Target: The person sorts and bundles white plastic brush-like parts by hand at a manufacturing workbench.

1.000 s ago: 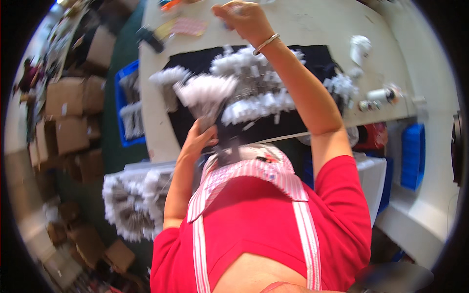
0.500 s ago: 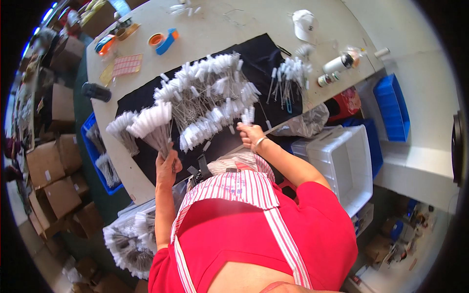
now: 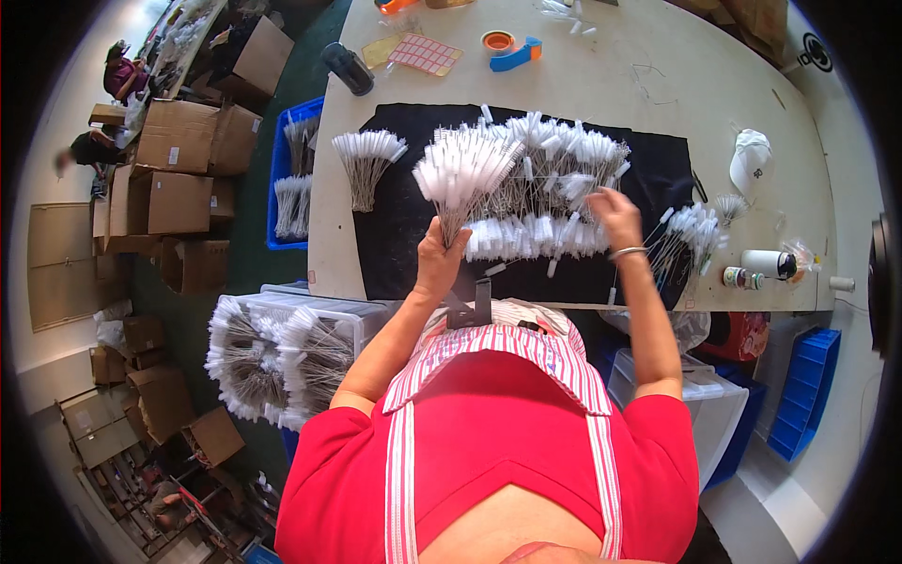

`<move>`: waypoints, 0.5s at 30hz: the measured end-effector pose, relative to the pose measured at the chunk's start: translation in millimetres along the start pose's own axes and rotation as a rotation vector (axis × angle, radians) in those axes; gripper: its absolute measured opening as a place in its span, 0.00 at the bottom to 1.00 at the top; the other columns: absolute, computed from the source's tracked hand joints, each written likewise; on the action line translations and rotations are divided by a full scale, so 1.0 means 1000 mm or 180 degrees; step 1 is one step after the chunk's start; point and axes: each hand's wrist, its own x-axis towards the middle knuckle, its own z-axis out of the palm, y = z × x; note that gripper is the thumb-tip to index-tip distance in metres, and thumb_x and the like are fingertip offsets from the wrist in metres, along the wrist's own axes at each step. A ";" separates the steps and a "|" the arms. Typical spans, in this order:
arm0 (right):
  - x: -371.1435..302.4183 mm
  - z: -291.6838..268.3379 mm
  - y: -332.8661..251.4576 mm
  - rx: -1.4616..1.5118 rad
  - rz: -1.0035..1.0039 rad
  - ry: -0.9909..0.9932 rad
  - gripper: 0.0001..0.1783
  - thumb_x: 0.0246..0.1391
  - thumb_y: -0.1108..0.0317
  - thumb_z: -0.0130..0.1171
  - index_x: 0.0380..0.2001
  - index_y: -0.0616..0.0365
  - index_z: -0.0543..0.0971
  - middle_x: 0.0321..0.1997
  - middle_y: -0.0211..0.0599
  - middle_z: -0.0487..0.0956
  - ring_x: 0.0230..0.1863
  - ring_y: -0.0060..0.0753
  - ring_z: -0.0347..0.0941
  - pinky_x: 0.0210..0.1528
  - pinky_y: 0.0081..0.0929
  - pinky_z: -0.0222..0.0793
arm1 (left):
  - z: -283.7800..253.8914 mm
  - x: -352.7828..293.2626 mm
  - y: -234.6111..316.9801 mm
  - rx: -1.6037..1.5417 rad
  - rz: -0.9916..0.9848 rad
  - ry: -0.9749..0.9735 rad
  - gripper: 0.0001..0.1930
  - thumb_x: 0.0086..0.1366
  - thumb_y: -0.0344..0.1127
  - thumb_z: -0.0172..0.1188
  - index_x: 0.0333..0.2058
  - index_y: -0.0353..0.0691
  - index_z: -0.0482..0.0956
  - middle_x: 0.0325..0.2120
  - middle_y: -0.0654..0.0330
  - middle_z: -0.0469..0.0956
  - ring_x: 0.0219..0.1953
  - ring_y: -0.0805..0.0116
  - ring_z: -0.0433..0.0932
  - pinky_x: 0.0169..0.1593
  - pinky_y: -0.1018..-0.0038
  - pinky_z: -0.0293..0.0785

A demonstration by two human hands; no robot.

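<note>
Blue bin (image 3: 287,245), brushes (image 3: 293,209) inside (left fingers (image 3: 436,231) grip more)

The left hand (image 3: 439,261) grips a bundle of white-tipped brushes (image 3: 465,174) by the wire stems, tips fanned away from the body. The right hand (image 3: 618,222), blurred, is at the right side of a brush pile (image 3: 536,237) on a black cloth (image 3: 387,258); whether it grips one is unclear. The worktop (image 3: 648,42) also bears a tape dispenser (image 3: 516,56) and a white cap (image 3: 749,162).
</note>
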 end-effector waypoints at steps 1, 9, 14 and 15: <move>-0.012 0.040 -0.028 0.0807 0.0318 -0.0655 0.29 0.48 0.59 0.61 0.50 0.64 0.67 0.42 0.48 0.76 0.40 0.32 0.74 0.42 0.26 0.70 | 0.002 0.000 0.004 0.0388 0.0201 0.0218 0.09 0.57 0.31 0.58 0.34 0.39 0.69 0.20 0.61 0.72 0.20 0.70 0.71 0.24 0.72 0.67; -0.039 0.216 -0.110 0.1983 0.0649 -0.0318 0.17 0.41 0.74 0.64 0.38 0.64 0.74 0.34 0.33 0.77 0.35 0.27 0.74 0.37 0.22 0.70 | -0.004 -0.008 0.009 0.2159 0.0941 0.0589 0.23 0.55 0.36 0.58 0.46 0.35 0.60 0.30 0.49 0.74 0.31 0.48 0.75 0.34 0.62 0.71; -0.028 0.213 -0.108 0.3289 0.1292 -0.1387 0.12 0.42 0.75 0.62 0.34 0.62 0.75 0.31 0.38 0.77 0.33 0.34 0.76 0.33 0.28 0.74 | -0.048 0.001 0.018 0.0564 -0.0509 -0.0373 0.26 0.49 0.35 0.64 0.45 0.36 0.63 0.33 0.58 0.73 0.38 0.68 0.75 0.38 0.74 0.71; -0.029 0.214 -0.109 0.3330 0.1089 -0.1593 0.13 0.43 0.75 0.60 0.35 0.63 0.74 0.32 0.40 0.77 0.34 0.36 0.76 0.34 0.30 0.75 | -0.057 0.005 0.014 -0.0275 -0.0862 -0.0657 0.24 0.51 0.34 0.63 0.44 0.36 0.64 0.33 0.60 0.73 0.38 0.68 0.76 0.37 0.75 0.72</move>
